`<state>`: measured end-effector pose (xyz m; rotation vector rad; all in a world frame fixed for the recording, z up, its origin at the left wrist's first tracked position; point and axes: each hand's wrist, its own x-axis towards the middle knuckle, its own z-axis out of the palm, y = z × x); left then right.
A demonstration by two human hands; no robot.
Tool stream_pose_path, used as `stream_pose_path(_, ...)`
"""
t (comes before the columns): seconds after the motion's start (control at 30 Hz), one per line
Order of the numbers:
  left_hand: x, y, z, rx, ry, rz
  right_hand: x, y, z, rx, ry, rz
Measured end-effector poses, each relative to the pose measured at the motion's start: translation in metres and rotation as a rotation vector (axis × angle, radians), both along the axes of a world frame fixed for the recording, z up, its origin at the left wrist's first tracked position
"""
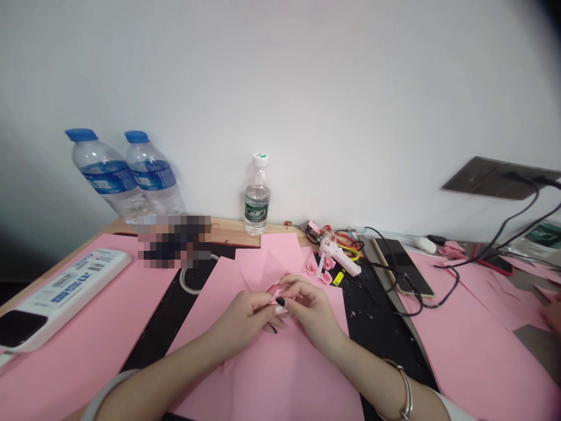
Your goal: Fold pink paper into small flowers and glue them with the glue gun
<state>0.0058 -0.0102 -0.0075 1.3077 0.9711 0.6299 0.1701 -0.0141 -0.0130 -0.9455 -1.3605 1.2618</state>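
My left hand (243, 320) and my right hand (307, 310) meet in the middle of the view, with their fingertips pinching a small piece of pink paper (277, 298). The piece is mostly hidden by my fingers, so its shape is hard to tell. Beneath my hands lie large sheets of pink paper (280, 374). Several small pink paper roses (318, 270) sit just beyond my right hand, next to a pink hot glue gun (337, 258). A hand of another person (552, 316) shows at the far right edge.
A white power strip (63, 297) lies at the left on pink paper. Water bottles (257, 196) stand against the wall behind the black desk mat (377, 327). A phone (403, 267), tangled black cables (421, 295), and a tape roll (193, 275) lie around. A blurred patch covers the back left.
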Motion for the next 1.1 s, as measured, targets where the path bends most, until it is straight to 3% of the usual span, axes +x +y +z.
stream_pose_path(0.23,-0.0028,0.0016,0.0056,0.158,0.075,0.026,-0.0001,0.0006,0.0039,0.009,-0.01,0.003)
stream_pose_path(0.47,-0.0036,0.0039,0.0013,0.028,0.061,0.017,0.0048,0.004,0.0012,0.086,-0.187,-0.032)
stream_pose_path(0.7,-0.0036,0.0029,0.0036,-0.001,0.033,0.027,0.0043,0.0051,0.001,0.041,-0.123,-0.022)
stream_pose_path(1.1,-0.0019,0.002,0.0023,-0.061,0.004,0.018,0.0063,0.0061,0.0013,0.128,-0.207,-0.029)
